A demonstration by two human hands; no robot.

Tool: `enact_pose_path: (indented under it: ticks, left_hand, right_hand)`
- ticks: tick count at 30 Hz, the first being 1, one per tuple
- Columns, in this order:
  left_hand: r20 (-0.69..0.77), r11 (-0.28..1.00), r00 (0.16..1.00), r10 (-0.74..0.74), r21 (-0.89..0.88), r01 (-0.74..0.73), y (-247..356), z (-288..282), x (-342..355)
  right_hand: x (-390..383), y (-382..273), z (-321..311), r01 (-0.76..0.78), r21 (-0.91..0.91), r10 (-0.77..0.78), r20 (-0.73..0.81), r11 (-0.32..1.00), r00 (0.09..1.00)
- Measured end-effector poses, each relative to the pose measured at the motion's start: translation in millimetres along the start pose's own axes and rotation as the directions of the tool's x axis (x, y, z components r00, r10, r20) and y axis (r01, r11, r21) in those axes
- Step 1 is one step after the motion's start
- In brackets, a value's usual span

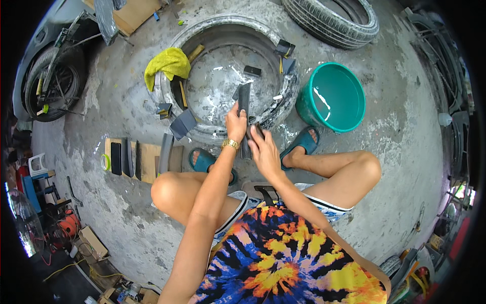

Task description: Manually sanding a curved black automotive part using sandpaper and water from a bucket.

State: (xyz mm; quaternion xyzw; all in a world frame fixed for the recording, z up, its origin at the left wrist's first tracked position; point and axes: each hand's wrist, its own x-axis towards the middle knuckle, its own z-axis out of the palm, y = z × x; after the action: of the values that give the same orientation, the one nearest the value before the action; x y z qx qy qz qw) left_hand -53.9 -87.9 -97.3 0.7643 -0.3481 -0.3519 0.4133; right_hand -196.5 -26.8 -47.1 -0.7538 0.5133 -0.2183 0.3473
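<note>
My left hand (236,124) is closed round a long dark grey strip (244,95), like a piece of car trim, which stands out away from me over the near rim of a tire (177,40) lying flat. My right hand (264,152) presses a small dark block (257,131) to the strip's right side, just below the left hand. The fingers hide much of the block. Inside the tire ring lie another black block (252,71) and a small white piece (277,97). Dark folded sheets, like sandpaper (183,124), rest at the tire's near left edge.
A yellow cloth (167,66) hangs on the tire's left rim. To the right stands a teal bucket (309,101) with water. A cardboard sheet (148,154) on the left bears a phone (116,158) and dark strips. Another tire (334,25) lies farther off.
</note>
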Motion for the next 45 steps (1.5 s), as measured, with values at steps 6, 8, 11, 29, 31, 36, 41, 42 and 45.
enact_pose_path:
  ticks: [6,8,11,29,31,36,41,42,45]
  left_hand:
    - [-0.11,0.995,0.991,0.074,-0.053,-0.08,-17.5,4.2,-0.5]
    - [-0.051,0.994,0.999,-0.002,-0.113,-0.003,1.0,3.9,-2.0]
    - [-0.222,0.979,0.954,0.203,0.061,-0.195,-50.8,-3.1,9.8]
    - [-0.044,0.994,0.998,-0.035,0.106,0.039,-4.1,-3.3,2.6]
    - [-0.044,0.998,0.998,-0.033,0.052,0.036,-6.4,-2.5,-0.5]
    - [-0.027,0.999,1.0,0.006,0.044,-0.005,-8.4,-3.0,2.5]
    - [-0.045,0.997,0.996,0.074,0.032,-0.073,-6.4,4.0,2.9]
    - [-0.069,0.996,0.994,0.085,0.03,-0.083,-18.9,0.8,7.4]
    - [-0.033,1.0,0.999,0.004,-0.022,-0.005,-12.0,3.5,5.1]
  right_hand:
    - [-17.9,-3.3,-12.6,0.046,0.01,-0.047,0.025,0.999,0.999]
    - [7.0,1.2,-4.4,0.005,-0.062,-0.008,-0.049,0.998,0.999]
    - [-25.4,-15.3,0.4,0.11,0.032,-0.111,0.003,0.993,0.994]
    - [-31.8,0.6,-14.9,0.105,0.034,-0.106,0.007,0.994,0.994]
    - [-53.0,1.8,-20.0,0.097,0.063,-0.101,0.05,0.993,0.994]
    - [-23.3,-3.5,-17.8,0.052,0.043,-0.052,-0.003,0.998,0.999]
    - [-46.1,7.0,-21.9,0.087,0.053,-0.088,0.014,0.995,0.996]
    - [-33.2,2.8,-16.8,0.079,0.05,-0.08,0.012,0.996,0.997]
    - [-23.9,3.2,-14.6,0.048,0.013,-0.048,-0.015,0.999,0.999]
